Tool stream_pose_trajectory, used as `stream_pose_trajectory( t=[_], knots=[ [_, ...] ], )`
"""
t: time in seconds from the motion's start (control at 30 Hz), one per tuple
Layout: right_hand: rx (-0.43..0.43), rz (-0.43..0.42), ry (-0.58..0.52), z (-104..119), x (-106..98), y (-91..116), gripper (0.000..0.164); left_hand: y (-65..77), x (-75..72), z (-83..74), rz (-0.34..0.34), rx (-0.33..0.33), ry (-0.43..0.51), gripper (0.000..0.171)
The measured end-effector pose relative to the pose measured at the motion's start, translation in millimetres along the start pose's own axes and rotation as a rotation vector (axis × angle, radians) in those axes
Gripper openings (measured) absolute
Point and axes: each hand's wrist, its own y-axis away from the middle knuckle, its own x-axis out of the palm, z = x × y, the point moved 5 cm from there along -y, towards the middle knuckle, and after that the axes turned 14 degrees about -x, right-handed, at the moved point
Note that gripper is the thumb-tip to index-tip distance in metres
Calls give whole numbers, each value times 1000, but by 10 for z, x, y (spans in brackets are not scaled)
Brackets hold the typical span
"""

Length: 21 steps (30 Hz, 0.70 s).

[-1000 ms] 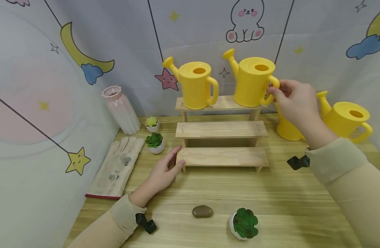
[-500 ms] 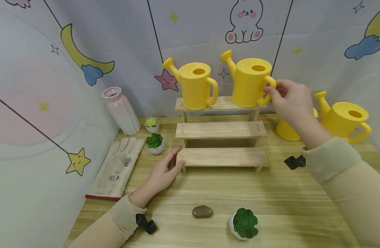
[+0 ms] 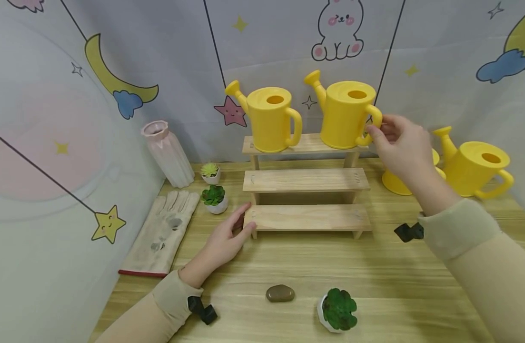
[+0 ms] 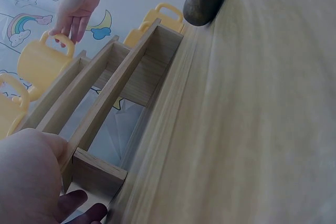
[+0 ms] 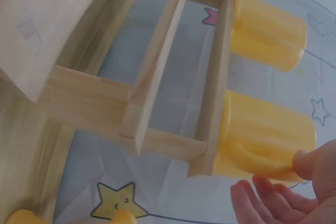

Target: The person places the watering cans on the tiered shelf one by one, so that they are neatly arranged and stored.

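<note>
A three-tier wooden stand [image 3: 305, 216] sits on the table, and two yellow watering cans stand on its top step. My right hand [image 3: 405, 145] has thumb and fingers at the handle of the right-hand watering can [image 3: 345, 116], pinching it lightly; the can's base is on the step. In the right wrist view my thumb [image 5: 307, 163] touches that handle, with the fingertips below it. The other watering can [image 3: 268, 121] stands to its left. My left hand [image 3: 221, 240] holds the left end of the lowest step, thumb at the front corner and fingers along the side.
Two more watering cans [image 3: 476, 169] stand on the table at right, one partly hidden by my right arm. A vase [image 3: 170, 155], two small potted succulents [image 3: 215, 197] and a work glove [image 3: 159, 233] are at left. A stone [image 3: 280, 293] and a potted plant [image 3: 338, 309] lie in front.
The right-hand watering can has shifted slightly left on the top step, then stayed still. My right hand's fingers have loosened a little at its handle. My left hand has not moved.
</note>
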Motion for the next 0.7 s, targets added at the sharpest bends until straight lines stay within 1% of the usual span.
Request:
stream_pose_trajectory(
  t=[0.1,0.17,0.23,0.37,0.43,0.5,0.6,0.7],
  knots=[
    [22,-18,-16,-80,-12,103,70,6,-6,-4,-6,3,-6,64],
    [39,-60,-20,-171,-39,184,69,7,-8,-6,-10,7,-11,64],
    [65,-130,-38,-296,-89,272,64,3,-3,-3,-12,12,-14,64],
    [114,-296,-127,-624,-252,439,53,-6,7,4,-10,17,-13,64],
    [144,-371,-183,-814,-346,522,52,-7,8,6,-10,19,-9,64],
    [168,-437,-207,-1007,-415,603,53,-7,8,11,-10,18,-3,64],
    [218,-522,-188,-1286,-475,723,57,-11,3,11,-14,22,-2,63],
    [292,-561,-141,-1518,-512,845,63,-11,2,7,-18,27,-8,63]
  ],
)
